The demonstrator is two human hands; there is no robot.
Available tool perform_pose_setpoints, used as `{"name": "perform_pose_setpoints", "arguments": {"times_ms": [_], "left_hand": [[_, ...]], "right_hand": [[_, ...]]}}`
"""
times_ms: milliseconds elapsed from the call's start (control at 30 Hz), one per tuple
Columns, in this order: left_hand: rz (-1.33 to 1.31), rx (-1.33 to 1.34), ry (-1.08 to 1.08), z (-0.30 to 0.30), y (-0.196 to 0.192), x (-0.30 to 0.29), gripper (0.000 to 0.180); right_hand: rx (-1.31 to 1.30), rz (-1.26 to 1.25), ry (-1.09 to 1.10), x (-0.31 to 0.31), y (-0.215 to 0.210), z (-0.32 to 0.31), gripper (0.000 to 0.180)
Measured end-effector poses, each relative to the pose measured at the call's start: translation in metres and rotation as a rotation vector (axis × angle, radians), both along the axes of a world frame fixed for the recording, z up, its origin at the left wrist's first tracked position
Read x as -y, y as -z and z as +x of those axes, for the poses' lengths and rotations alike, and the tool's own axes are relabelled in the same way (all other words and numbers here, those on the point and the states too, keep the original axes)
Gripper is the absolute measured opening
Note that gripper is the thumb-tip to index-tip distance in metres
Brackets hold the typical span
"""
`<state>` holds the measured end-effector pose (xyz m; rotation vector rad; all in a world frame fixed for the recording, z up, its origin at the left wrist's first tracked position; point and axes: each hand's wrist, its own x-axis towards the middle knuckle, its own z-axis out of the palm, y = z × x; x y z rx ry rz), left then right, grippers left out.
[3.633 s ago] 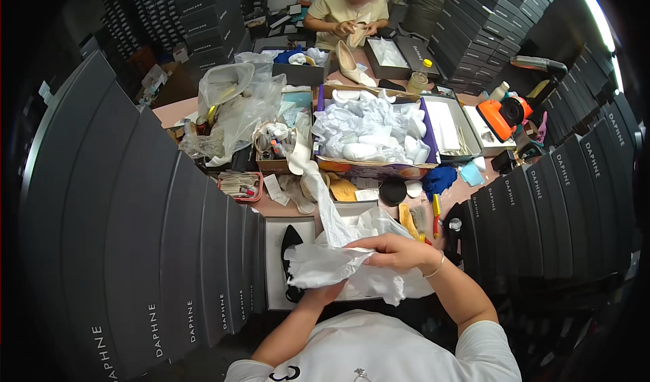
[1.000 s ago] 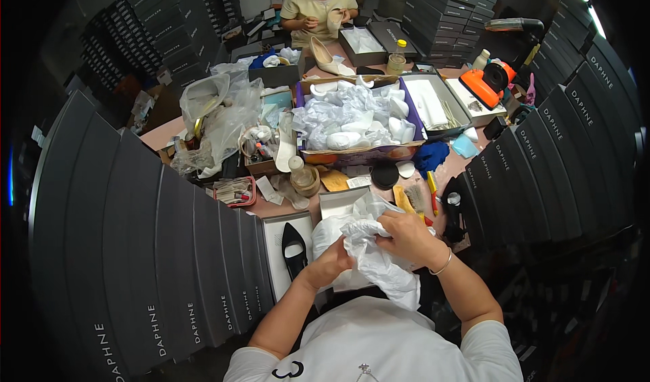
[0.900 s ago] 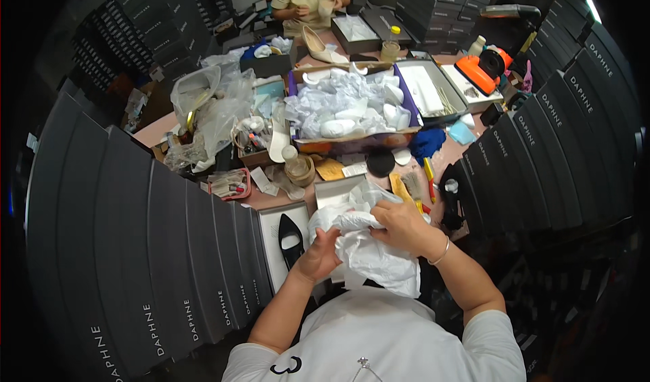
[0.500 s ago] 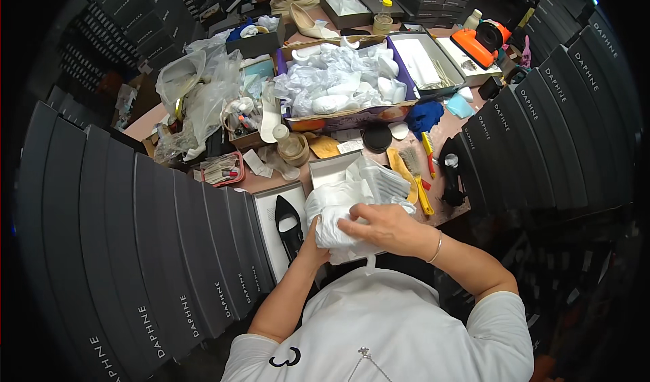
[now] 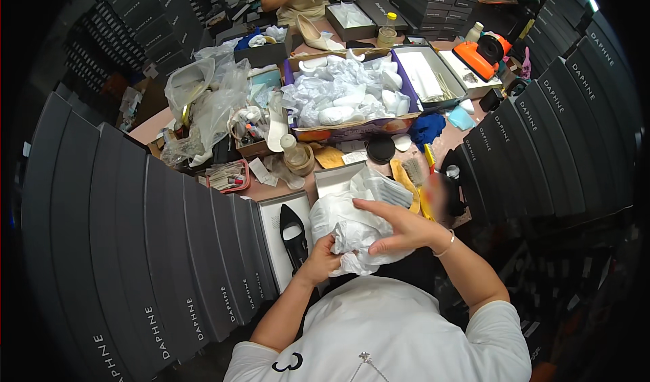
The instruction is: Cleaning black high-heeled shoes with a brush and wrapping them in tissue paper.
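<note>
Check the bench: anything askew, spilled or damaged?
No spill or damage that I can make out, just clutter. Clear plastic bags sprawl in a loose heap on the left of the pink table, and crumpled white paper bulges over the purple box's left edge.

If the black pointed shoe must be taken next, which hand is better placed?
Likely the left hand: it is nearer to the black pointed shoe, though it grips white tissue paper. The right hand, spread open over the paper, is farther away.
</note>
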<state>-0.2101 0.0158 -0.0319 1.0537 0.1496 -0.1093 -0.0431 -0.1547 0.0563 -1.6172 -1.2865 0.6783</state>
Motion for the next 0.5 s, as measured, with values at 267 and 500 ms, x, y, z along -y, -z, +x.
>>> {"name": "perform_pose_setpoints", "arguments": {"times_ms": [267,500], "left_hand": [[0.745,-0.015,0.022,0.01,-0.002,-0.013,0.029],[-0.409,-0.122,0.067,-0.007,-0.012,0.001,0.044]], "right_hand": [[-0.166,-0.389,0.015,0.001,0.026,-0.021,0.038],[0.539,-0.433,0.196,0.0,0.029,-0.042,0.055]]}}
